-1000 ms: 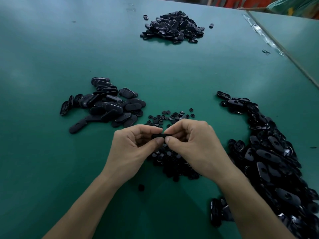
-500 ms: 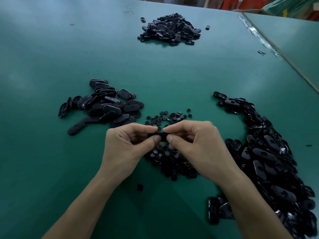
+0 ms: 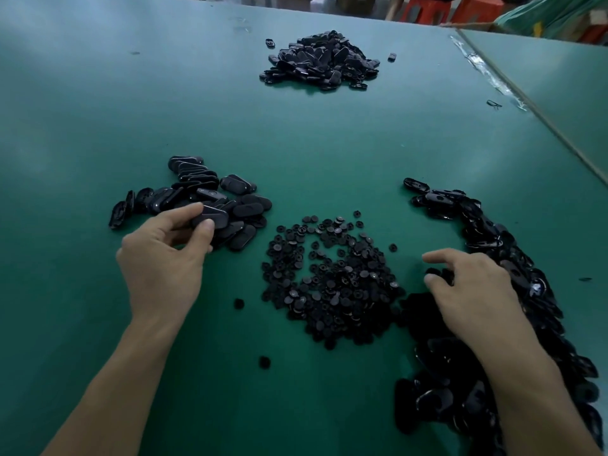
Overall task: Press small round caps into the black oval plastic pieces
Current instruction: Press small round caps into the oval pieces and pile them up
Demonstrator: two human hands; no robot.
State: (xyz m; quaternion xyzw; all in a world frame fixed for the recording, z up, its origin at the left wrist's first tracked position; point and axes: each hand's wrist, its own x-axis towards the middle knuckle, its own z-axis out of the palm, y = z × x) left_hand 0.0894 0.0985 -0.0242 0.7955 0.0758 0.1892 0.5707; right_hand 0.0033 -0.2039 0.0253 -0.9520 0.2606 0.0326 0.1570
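Head view looks down on a green surface (image 3: 98,103) carrying 3 heaps of black oval pieces and 1 heap of small round caps (image 3: 332,284) at centre frame. The left hand (image 3: 164,258) pinches 1 oval piece (image 3: 210,217) between thumb and fingertips, just above the left pile (image 3: 197,195) at middle left. The right hand (image 3: 473,291) lies over the inner edge of the right pile (image 3: 487,232), which runs down the right side of the frame. Its index finger is stretched toward the caps and its thumb is tucked under. Black on black hides whether it grips anything, so I cannot tell. A far pile (image 3: 320,60) sits at upper centre, well apart from both hands.

The ovals look like thin moulded plastic, so they are probably light, rigid and glossy enough to slide in a loose grip. Holding 1 by its long edges, as the left hand does now, should leave the flat face free for pressing. The caps are tiny and light, likely to scatter or roll if nudged, and 2 already lie loose at lower centre. A cap seems best lifted by its rim with 2 fingertips. It can then be seated with thumb pressure while the other hand backs the oval. Neither part looks fragile, though a tilted cap could jam rather than snap home.
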